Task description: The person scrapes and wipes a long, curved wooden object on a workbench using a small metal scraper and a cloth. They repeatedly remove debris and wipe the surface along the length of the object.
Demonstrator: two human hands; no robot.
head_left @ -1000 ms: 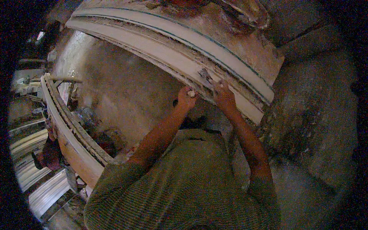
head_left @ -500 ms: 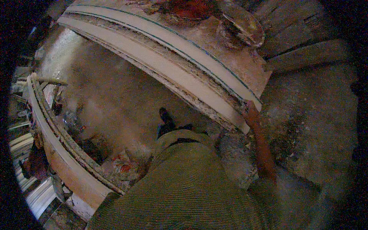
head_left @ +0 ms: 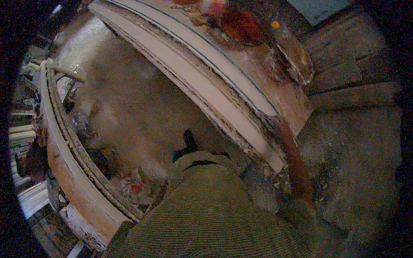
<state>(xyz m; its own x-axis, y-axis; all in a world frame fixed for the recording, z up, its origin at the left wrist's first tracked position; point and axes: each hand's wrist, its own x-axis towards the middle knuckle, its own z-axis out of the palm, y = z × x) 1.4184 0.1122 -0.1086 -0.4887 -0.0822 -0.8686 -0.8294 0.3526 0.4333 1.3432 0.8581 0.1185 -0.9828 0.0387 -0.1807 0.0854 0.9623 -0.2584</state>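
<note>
My right hand [head_left: 272, 122] reaches from the lower right to the near end of a long pale strip with dark green edges [head_left: 206, 46]. Its fingers lie across the end of that strip, but dimness and blur hide how they are bent. Alongside, on the near side, runs a second long pale strip [head_left: 193, 81] with rough, crumbly edges. Both strips stretch away to the upper left along a worktop [head_left: 297, 105]. My left hand is out of the picture.
A dusty floor [head_left: 142, 99] lies between the strips and a curved bench [head_left: 71, 167] on the left. At the back stand a reddish-orange object [head_left: 243, 26] and a round, crusted basin [head_left: 297, 64]. Wooden boards [head_left: 352, 96] are at the right. Pale stacked lengths [head_left: 32, 200] lie far left.
The whole view has shifted, so the strips sit lower and farther right. My right hand stays at the near end of the green-edged strip, its fingers now reaching farther left across it.
</note>
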